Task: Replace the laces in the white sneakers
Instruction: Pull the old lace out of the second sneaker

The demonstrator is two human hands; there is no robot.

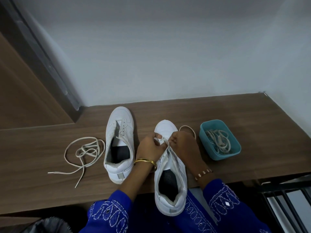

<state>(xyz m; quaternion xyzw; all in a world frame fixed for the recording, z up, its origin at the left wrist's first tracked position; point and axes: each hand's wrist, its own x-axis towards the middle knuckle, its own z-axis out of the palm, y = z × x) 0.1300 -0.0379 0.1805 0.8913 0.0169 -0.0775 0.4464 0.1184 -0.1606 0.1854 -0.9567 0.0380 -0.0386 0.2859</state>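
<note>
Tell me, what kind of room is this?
Probably a corner of a home, though I can't be sure. A wooden counter runs along a plain painted wall, a wooden door stands on the left, and a black metal rack sits beside the counter.

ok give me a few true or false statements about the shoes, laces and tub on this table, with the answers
1. Both hands, left hand and right hand, work at the laces of the right-side sneaker. True.
2. The teal tub is empty. False: it holds laces.
3. A loose lace lies left of the left-side sneaker. True.
4. The left-side sneaker is fully laced. False: its eyelets are mostly bare.
5. The tub sits between the two sneakers. False: it sits right of both.
</note>
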